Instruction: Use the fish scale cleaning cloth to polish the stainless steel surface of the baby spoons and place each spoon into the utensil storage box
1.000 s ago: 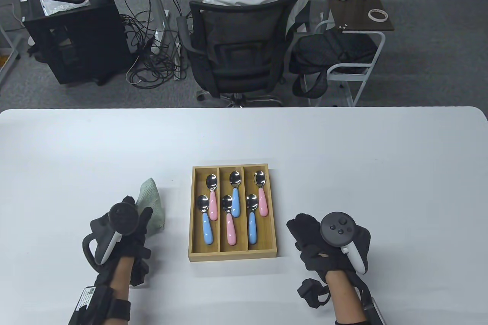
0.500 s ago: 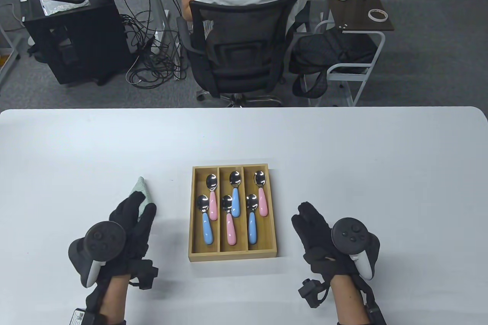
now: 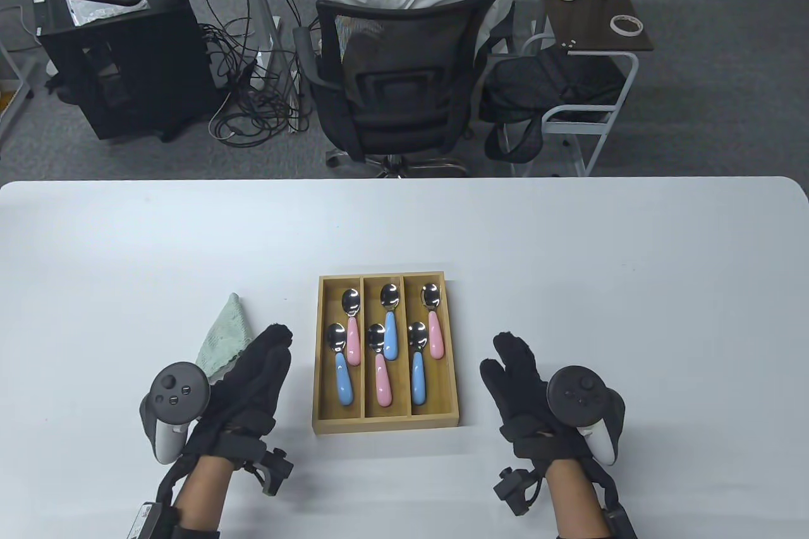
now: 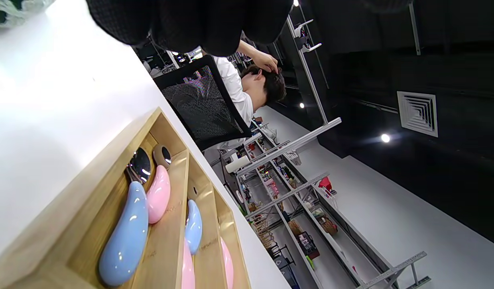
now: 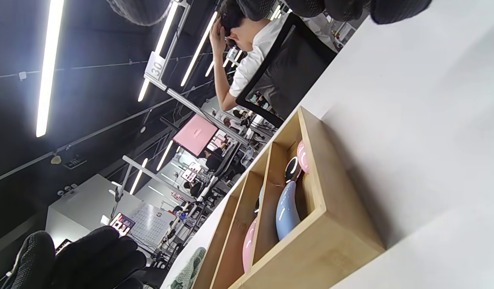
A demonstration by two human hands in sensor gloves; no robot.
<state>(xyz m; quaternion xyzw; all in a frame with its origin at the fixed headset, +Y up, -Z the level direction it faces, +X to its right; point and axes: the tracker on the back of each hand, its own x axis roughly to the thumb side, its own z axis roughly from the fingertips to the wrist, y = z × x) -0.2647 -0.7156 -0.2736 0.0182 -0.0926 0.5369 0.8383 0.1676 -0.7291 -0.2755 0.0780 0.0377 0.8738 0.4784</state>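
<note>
A bamboo storage box with three lanes sits at the table's middle; each lane holds two baby spoons with pink or blue handles. The pale green cloth lies flat on the table left of the box. My left hand rests flat between cloth and box, fingers straight, holding nothing; its edge lies next to the cloth's near corner. My right hand lies flat right of the box, fingers straight and empty. In the left wrist view the box and spoons show close up; in the right wrist view the box fills the lower middle.
The white table stretches wide behind and beside the box. Beyond its far edge a person sits in a black office chair, with a side table to the right and a computer stand to the left.
My left hand let go of the cloth and slid right toward the box, leaving the cloth flat on the table. My right hand flattened and stayed nearly in place.
</note>
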